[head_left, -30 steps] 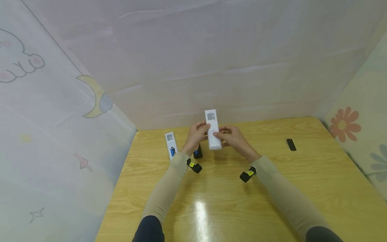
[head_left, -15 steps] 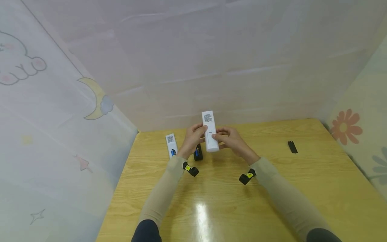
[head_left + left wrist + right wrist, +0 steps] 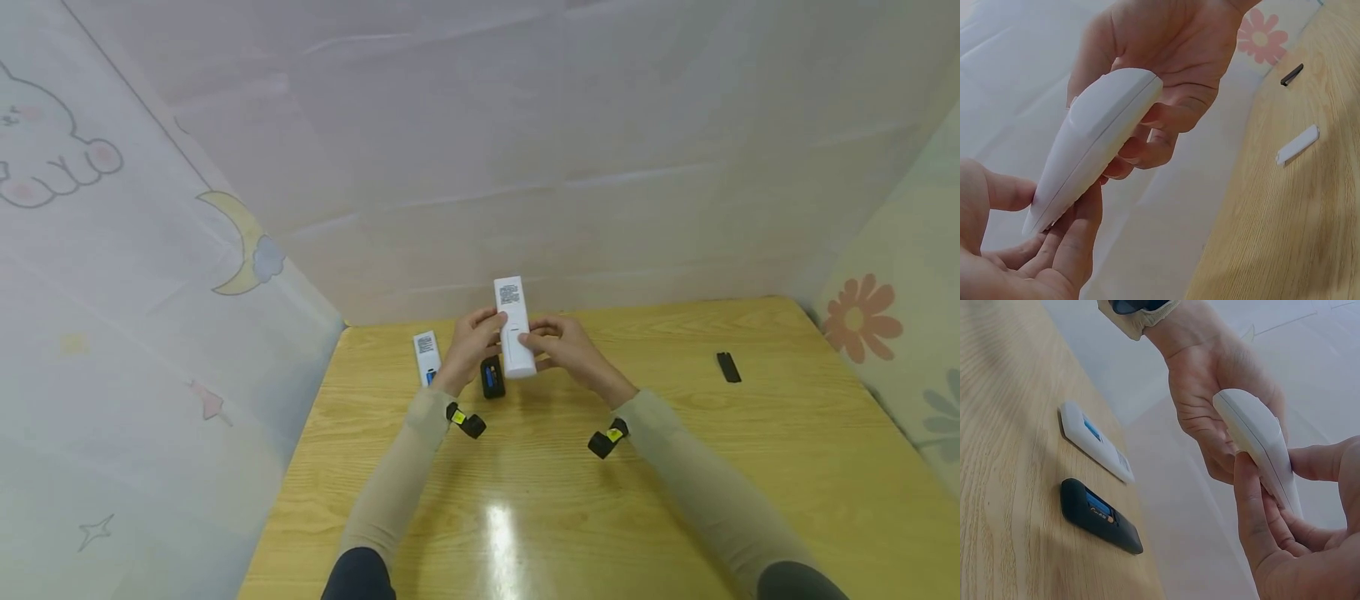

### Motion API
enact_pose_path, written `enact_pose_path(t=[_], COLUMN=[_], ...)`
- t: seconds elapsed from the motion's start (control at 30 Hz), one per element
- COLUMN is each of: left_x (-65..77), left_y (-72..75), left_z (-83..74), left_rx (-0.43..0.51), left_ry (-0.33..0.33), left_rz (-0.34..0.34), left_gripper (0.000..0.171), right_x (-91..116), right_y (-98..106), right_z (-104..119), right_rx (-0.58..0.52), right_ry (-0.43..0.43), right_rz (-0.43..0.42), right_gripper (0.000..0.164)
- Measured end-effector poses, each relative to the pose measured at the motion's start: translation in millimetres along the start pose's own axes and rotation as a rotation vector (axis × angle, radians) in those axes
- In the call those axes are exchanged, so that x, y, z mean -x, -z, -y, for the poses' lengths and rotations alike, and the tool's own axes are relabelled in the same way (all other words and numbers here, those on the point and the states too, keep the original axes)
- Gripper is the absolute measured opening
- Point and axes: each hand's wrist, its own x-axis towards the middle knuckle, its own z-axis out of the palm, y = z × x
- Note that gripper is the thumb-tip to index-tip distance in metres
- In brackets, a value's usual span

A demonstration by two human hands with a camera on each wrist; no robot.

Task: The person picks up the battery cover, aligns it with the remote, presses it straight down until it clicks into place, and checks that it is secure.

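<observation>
Both hands hold a white remote control (image 3: pixel 512 333) above the table, its labelled back and battery cover facing up in the head view. My left hand (image 3: pixel 471 354) grips the left side, thumb on the back face. On the opposite side my right hand (image 3: pixel 573 354) has its thumb by the battery cover, fingers curled underneath. On the table below lie a black remote control (image 3: pixel 1100 515) and a second white remote control (image 3: pixel 1094 440). Both have uncovered battery bays with blue batteries (image 3: pixel 1099 503) showing.
A black battery cover (image 3: pixel 727 367) lies on the right side of the wooden table (image 3: pixel 637 500). In the left wrist view a white battery cover (image 3: pixel 1298 144) lies on the wood too. Printed cloth walls (image 3: pixel 450 167) stand behind and at the sides.
The held white remote control and both hands have shifted slightly left. More of the black remote control now shows between the hands, while the left hand covers more of the other white one.
</observation>
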Motion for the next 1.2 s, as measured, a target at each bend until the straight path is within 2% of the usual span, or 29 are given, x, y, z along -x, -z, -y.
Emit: enact_pose_path(t=[0.17,0.5,0.77,1.0,1.2], left_x=[1.3,3.9,5.6,9.9,12.1], left_y=[2.9,11.6,24.6,33.6,48.2], left_z=[-1.2,-2.1,-1.7,-2.2,-0.8], left_rx=[0.003,-0.051,-0.077,-0.077,-0.069], left_ry=[0.008,0.006,0.003,0.008,0.008], left_rz=[-0.002,0.000,0.014,-0.004,-0.031], left_gripper=[0.054,0.054,0.055,0.054,0.055], right_x=[-1,-3,-6,-6,-9], right_y=[-1,-5,-13,-19,-31], right_z=[0,0,-2,-4,-7], right_rx=[0.007,0.009,-0.003,0.008,0.008], right_ry=[0.008,0.008,0.006,-0.003,-0.008], right_rz=[0.010,0.014,0.029,0.048,0.062], right_gripper=[0.050,0.051,0.052,0.054,0.061])
